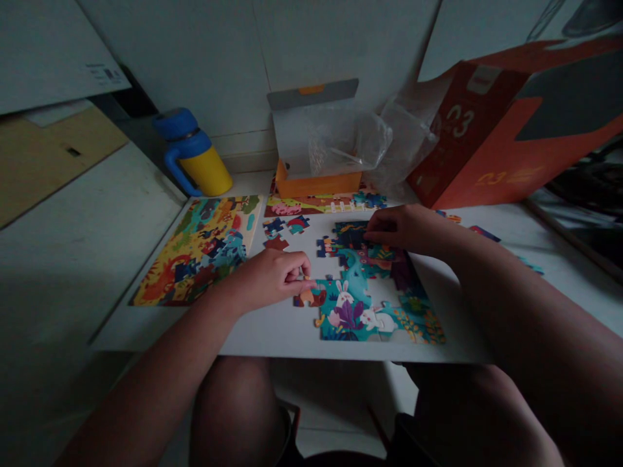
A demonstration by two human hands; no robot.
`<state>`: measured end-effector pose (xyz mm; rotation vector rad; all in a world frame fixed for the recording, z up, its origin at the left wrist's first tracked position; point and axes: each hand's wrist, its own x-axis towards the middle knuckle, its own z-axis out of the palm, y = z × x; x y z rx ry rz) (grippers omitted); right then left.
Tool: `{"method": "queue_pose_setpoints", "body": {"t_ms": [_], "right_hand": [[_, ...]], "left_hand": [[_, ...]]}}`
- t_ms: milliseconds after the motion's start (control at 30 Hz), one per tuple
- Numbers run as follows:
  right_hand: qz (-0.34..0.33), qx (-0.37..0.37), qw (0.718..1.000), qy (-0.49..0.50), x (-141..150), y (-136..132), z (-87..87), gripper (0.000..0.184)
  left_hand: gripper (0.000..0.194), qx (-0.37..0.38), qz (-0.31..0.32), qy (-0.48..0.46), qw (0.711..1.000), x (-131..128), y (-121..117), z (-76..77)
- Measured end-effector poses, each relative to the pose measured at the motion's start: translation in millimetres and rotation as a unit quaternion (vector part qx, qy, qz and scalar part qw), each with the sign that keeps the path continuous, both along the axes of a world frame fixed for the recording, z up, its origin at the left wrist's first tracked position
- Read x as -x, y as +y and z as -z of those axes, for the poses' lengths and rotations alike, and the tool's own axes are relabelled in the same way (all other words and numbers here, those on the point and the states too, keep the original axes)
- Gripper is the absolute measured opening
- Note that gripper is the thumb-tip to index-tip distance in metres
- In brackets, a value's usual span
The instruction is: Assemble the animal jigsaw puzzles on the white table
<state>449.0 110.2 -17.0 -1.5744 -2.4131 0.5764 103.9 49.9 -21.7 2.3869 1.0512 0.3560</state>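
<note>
A partly assembled jigsaw puzzle (357, 292) with white rabbits and teal plants lies on the white table, with gaps showing in its middle. My left hand (285, 275) is closed at its left side, fingertips at a brown and orange puzzle piece (311, 298); what is between the fingers is mostly hidden. At the puzzle's upper right, my right hand (396, 228) is bent down with its fingers closed on a dark puzzle piece, partly covered by the hand. Loose puzzle pieces (298, 224) lie beyond my left hand.
Another colourful puzzle (195, 253) lies to the left, and a third (316, 203) at the back. Behind stand a blue and yellow bottle (207, 165), an open orange box (318, 185) with clear plastic wrap (360, 139), and a large orange carton (481, 143). More pieces lie near my right forearm.
</note>
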Motion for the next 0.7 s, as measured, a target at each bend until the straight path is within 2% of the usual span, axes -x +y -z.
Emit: {"method": "queue_pose_setpoints", "body": {"t_ms": [167,300,400,533,600,700], "right_hand": [[-0.006,-0.003,1.0,0.013,-1.4,-0.9,0.1,0.028],[0.01,0.007,0.997,0.073,2.3,-5.7,-3.8,0.031],[0.008,0.065,0.988,0.141,9.4,-11.4,-5.3,0.034],[-0.046,0.215,0.942,0.255,22.2,-21.4,-8.3,0.037],[-0.072,0.249,0.92,0.293,28.7,-27.4,-12.7,0.039],[-0.103,0.27,0.901,0.324,37.5,-36.4,-19.4,0.04]], "left_hand": [[0.018,-0.017,0.01,0.003,1.0,2.4,-0.6,-1.0],[0.018,-0.053,-0.012,0.03,0.998,7.2,4.3,0.7],[0.018,-0.073,-0.032,0.056,0.995,11.8,9.8,0.5],[0.024,-0.063,-0.063,0.046,0.995,14.9,11.4,-10.1],[0.025,-0.035,-0.085,0.001,0.996,9.7,5.7,-19.3],[0.03,0.047,-0.103,-0.077,0.991,-12.6,-11.7,-30.2]]}}
